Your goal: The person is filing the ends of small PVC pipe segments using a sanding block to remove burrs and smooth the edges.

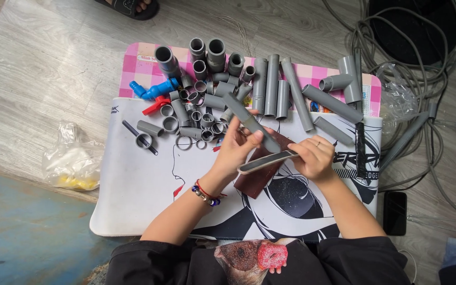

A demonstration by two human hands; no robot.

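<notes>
Your left hand (236, 148) sits just left of centre, fingers (249, 138) curled closed and pointing toward one o'clock, wrist banded with beads. Its forearm runs back toward seven o'clock. Your right hand (315, 157) lies close beside it at three o'clock, fingers (297, 150) pinched shut and aimed toward nine o'clock. That forearm trails off toward five o'clock, both elbows bent.

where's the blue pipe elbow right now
The blue pipe elbow lies at the upper left of the head view, on the pink checked mat, beside the grey fittings.
</notes>
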